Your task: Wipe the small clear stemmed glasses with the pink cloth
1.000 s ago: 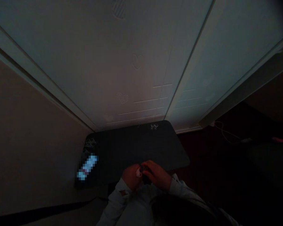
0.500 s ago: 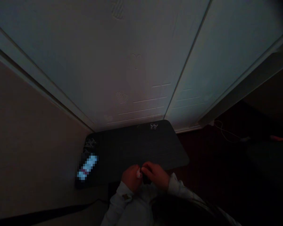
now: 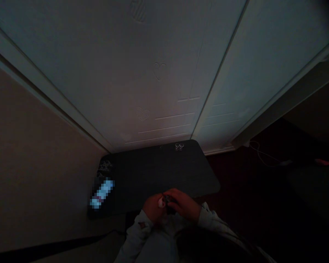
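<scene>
The room is very dark. My left hand (image 3: 152, 207) and my right hand (image 3: 182, 204) meet over the near edge of a small dark table (image 3: 159, 171). Both close around a small dark object (image 3: 169, 204) with a pale spot at its left end; what it is cannot be made out. Light sleeves cover both wrists.
A lit screen (image 3: 101, 193) glows at the table's left near corner. Small shiny items (image 3: 179, 147) lie at the far edge, and a dim tangle (image 3: 104, 166) at the far left corner. Pale doors (image 3: 164, 73) stand behind. A white cable (image 3: 260, 153) lies on the floor to the right.
The hands stay together at the table's near edge, shifting only slightly around the small object. The view wobbles a little.
</scene>
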The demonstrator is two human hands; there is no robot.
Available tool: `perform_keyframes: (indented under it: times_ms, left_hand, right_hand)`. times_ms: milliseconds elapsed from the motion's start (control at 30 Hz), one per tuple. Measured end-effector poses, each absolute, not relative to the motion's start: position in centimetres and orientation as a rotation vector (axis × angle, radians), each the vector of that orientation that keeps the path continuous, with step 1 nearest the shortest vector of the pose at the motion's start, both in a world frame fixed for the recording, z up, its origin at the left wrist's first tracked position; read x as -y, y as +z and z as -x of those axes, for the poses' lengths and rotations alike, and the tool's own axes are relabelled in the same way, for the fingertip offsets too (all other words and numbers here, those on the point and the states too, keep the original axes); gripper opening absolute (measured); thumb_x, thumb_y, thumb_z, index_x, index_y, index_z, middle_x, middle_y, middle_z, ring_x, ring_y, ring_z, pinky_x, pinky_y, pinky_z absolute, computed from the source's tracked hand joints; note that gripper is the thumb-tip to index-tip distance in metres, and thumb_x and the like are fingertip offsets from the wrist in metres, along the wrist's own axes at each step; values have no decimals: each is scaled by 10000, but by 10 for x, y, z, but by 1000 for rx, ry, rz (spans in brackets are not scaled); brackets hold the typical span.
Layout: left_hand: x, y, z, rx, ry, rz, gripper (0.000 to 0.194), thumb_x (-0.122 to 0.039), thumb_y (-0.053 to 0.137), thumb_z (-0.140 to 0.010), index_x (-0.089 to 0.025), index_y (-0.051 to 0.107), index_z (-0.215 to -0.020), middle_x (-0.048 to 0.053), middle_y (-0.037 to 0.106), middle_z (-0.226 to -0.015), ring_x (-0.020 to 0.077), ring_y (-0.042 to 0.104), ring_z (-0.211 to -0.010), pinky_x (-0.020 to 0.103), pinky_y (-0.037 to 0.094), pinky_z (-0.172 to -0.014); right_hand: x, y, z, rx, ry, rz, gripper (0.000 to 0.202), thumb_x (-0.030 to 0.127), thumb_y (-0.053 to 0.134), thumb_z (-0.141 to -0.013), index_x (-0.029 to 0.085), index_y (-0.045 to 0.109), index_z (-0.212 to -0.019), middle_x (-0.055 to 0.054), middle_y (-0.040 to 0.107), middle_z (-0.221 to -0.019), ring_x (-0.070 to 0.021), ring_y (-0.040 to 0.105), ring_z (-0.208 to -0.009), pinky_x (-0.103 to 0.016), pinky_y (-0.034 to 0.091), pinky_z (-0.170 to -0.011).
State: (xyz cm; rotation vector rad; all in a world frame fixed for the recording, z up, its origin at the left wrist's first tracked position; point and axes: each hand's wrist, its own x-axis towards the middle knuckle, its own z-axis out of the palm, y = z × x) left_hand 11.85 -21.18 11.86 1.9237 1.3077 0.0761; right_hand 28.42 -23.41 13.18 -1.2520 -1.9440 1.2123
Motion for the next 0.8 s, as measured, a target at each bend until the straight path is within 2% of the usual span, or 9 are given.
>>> perform_keyframes:
  times_ms: [100, 267, 400, 567, 700, 800]
  left_hand:
    - [212, 120, -119, -1328, 21, -1986, 146, -272, 475, -759, -178, 581, -724, 19, 624, -723, 131, 547, -648, 217, 379, -580]
    - [213, 121, -121, -1368, -26, -2054, 175, -293, 453, -778, -173, 565, -719, 34, 608, -732, 146, 540, -677, 234, 365, -601]
    - [212, 121, -121, -1362, -57, -2080, 193, -296, 438, -790, -167, 566, -725, 43, 602, -742, 151, 540, -687, 240, 364, -607]
    - [209, 119, -119, -1341, -47, -2076, 174, -269, 448, -790, -162, 574, -739, 45, 607, -750, 144, 544, -687, 233, 364, -600]
    - [208, 116, -118, -1356, -27, -2062, 147, -248, 467, -770, -161, 565, -705, 40, 593, -725, 144, 537, -667, 233, 351, -580]
    - [209, 115, -118, -1353, 3, -2048, 135, -243, 475, -760, -167, 555, -683, 27, 577, -709, 139, 527, -659, 229, 348, -581]
  right_hand:
    - [234, 132, -285, 1973, 1187, 1321, 288, 229, 506, -810, 165, 539, -1089, -91, 588, -994, -188, 554, -919, -315, 436, -833]
    - [234, 132, -287, 1972, 1144, 1467, 234, 333, 491, -821, 168, 583, -959, -55, 608, -840, -168, 565, -771, -277, 438, -708]
    - [235, 129, -285, 1943, 1204, 1528, 255, 368, 462, -834, 169, 581, -942, -43, 627, -812, -154, 571, -738, -259, 430, -679]
    - [237, 130, -284, 1909, 1182, 1374, 416, 330, 538, -786, 157, 470, -1159, -103, 560, -1113, -199, 523, -1003, -313, 399, -870]
    - [236, 132, -285, 1955, 1193, 1336, 279, 210, 543, -770, 179, 530, -1047, -68, 580, -1008, -181, 538, -931, -298, 412, -831]
    - [235, 133, -283, 1973, 1197, 1385, 234, 226, 549, -770, 187, 543, -1001, -51, 586, -955, -176, 546, -870, -289, 415, -778]
